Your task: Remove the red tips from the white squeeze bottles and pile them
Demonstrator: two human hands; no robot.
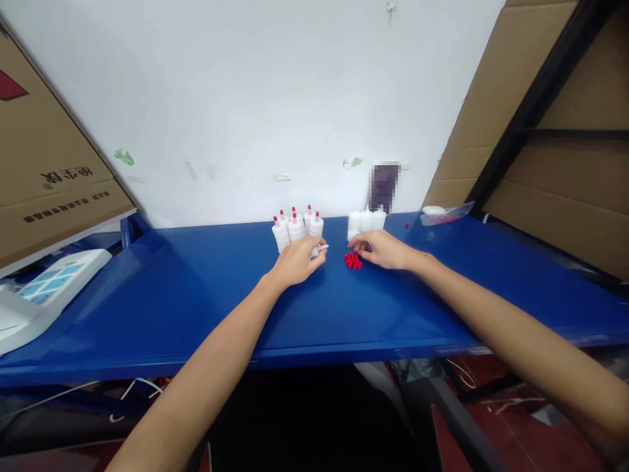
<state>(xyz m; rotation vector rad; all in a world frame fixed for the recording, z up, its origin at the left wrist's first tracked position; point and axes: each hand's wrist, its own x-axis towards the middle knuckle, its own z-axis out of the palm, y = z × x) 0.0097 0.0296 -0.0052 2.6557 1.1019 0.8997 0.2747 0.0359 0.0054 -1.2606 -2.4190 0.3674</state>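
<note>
My left hand (298, 260) is wrapped round a white squeeze bottle (315, 252), most of it hidden by the fingers. Its bare pale nozzle (323, 247) points to the right. Just behind this hand stand several white bottles (296, 228) with red-tipped nozzles. My right hand (383, 249) reaches down to a small pile of red caps (352, 261), its thumb and fingertips closed around a red cap (356, 252) at the pile's back edge. Behind the right hand, more white bottles (366, 221) stand in a group; their tops show no red.
The blue table (196, 301) meets a white wall (275, 105). A white device with blue panels (54, 282) sits at the left, below a cardboard box (54, 157). At the back right lie a clear plastic bag (447, 215) and one stray red cap (407, 225).
</note>
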